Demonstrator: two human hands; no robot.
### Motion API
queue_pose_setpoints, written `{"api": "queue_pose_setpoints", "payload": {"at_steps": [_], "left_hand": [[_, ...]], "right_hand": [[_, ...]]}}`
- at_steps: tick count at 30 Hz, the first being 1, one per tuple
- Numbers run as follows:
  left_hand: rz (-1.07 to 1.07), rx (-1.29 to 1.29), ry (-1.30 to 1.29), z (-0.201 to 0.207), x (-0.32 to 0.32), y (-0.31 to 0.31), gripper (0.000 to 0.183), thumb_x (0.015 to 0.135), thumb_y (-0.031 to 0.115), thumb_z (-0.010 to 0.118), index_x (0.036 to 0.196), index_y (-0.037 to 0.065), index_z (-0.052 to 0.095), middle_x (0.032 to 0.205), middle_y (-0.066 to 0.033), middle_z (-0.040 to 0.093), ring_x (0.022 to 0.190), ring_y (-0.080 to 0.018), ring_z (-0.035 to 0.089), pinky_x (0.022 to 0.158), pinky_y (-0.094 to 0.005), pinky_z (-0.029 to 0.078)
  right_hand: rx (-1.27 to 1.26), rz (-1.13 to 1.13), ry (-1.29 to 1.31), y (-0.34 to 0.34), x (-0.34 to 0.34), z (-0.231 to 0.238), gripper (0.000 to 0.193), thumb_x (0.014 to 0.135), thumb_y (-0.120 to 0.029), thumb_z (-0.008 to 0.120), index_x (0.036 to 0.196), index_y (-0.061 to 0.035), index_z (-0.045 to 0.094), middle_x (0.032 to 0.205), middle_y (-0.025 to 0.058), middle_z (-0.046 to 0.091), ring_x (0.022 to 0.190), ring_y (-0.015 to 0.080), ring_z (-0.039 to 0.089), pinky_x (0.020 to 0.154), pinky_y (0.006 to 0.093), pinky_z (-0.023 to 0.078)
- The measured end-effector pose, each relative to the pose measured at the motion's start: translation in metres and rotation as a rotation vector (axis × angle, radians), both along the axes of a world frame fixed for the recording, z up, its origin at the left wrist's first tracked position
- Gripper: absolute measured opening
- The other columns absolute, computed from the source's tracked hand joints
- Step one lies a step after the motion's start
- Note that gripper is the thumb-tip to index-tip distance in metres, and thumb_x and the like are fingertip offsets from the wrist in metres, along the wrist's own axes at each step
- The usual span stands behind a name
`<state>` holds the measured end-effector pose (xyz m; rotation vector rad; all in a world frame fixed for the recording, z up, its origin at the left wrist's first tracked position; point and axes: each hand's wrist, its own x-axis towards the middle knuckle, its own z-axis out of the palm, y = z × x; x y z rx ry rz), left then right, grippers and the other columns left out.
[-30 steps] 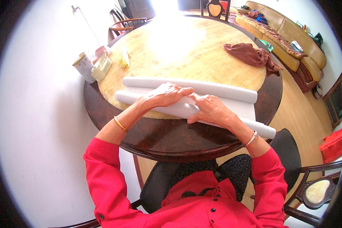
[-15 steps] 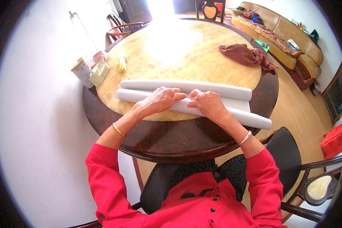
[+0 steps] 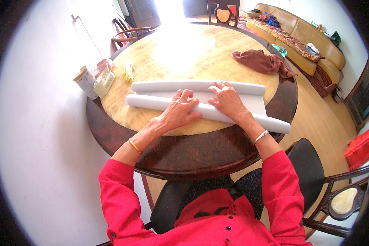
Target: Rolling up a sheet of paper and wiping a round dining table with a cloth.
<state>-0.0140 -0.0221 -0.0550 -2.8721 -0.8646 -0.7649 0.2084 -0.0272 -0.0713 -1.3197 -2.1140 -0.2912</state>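
Note:
A long white paper sheet (image 3: 256, 104) lies on the round wooden table (image 3: 180, 57), curled into a roll at its near edge (image 3: 143, 101) and another roll at its far edge (image 3: 160, 86). My left hand (image 3: 179, 110) rests flat on the near roll, fingers spread toward the flat strip between the rolls. My right hand (image 3: 227, 100) presses on the paper beside it, fingertips reaching the far roll. Both sleeves are red, with a gold bangle on the left wrist and a silver one on the right.
A brown cloth (image 3: 262, 61) lies at the table's far right. A tin can (image 3: 85, 82), a pink cup (image 3: 102, 64), a pale green pack (image 3: 103, 81) and a yellow item (image 3: 128, 73) sit at the left rim. Chairs ring the table; a sofa (image 3: 303, 39) stands at the right wall.
Both hands have slid forward over the near roll toward the far one, and the flat strip of paper between the two rolls has narrowed.

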Motion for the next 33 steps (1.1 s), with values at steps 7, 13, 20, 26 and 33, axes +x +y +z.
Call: {"api": "queue_pose_setpoints", "payload": {"at_steps": [7, 13, 20, 26, 33], "left_hand": [[0.037, -0.412, 0.116, 0.001, 0.012, 0.056, 0.053, 0.08, 0.04, 0.066, 0.118, 0.004, 0.06, 0.123, -0.0179, 0.052, 0.117, -0.036, 0.045, 0.101, -0.0437, 0.037], [-0.27, 0.114, 0.204, -0.025, 0.023, 0.103, 0.033, 0.089, 0.029, 0.056, 0.11, 0.003, 0.061, 0.115, -0.0154, 0.059, 0.113, -0.0374, 0.05, 0.101, -0.0438, 0.038], [0.112, 0.168, 0.119, -0.017, 0.051, 0.065, 0.015, 0.085, 0.007, 0.058, 0.096, -0.002, 0.055, 0.1, -0.0197, 0.059, 0.1, -0.0343, 0.056, 0.083, -0.0427, 0.047], [0.083, 0.159, -0.09, -0.023, 0.045, 0.041, 0.043, 0.086, 0.024, 0.064, 0.115, -0.004, 0.051, 0.112, -0.0212, 0.055, 0.112, -0.0383, 0.049, 0.097, -0.0491, 0.039], [0.163, -0.084, 0.084, -0.018, 0.057, 0.071, 0.039, 0.089, 0.028, 0.056, 0.121, 0.005, 0.054, 0.119, -0.0198, 0.052, 0.111, -0.0366, 0.048, 0.095, -0.0493, 0.037]], "right_hand": [[0.102, -0.058, -0.056, -0.027, -0.002, 0.001, 0.019, 0.085, -0.021, 0.061, 0.075, -0.0041, 0.062, 0.078, 0.0117, 0.063, 0.082, 0.0289, 0.063, 0.072, 0.0408, 0.052], [0.136, -0.095, -0.017, -0.031, 0.003, -0.009, 0.032, 0.089, -0.034, 0.058, 0.08, -0.0039, 0.065, 0.081, 0.0124, 0.063, 0.086, 0.0293, 0.062, 0.076, 0.0428, 0.05], [-0.09, -0.136, -0.071, -0.002, 0.022, 0.006, 0.047, 0.095, -0.045, 0.047, 0.081, -0.0056, 0.07, 0.088, 0.0138, 0.065, 0.092, 0.0314, 0.06, 0.078, 0.0444, 0.05], [-0.101, -0.131, -0.19, 0.032, 0.035, -0.011, 0.038, 0.097, -0.036, 0.044, 0.095, -0.0059, 0.068, 0.093, 0.0152, 0.066, 0.095, 0.03, 0.062, 0.079, 0.042, 0.053], [-0.095, -0.173, -0.159, 0.048, 0.041, -0.009, 0.031, 0.095, -0.028, 0.048, 0.097, -0.0025, 0.065, 0.1, 0.0154, 0.065, 0.097, 0.0303, 0.06, 0.084, 0.0412, 0.051]]}}
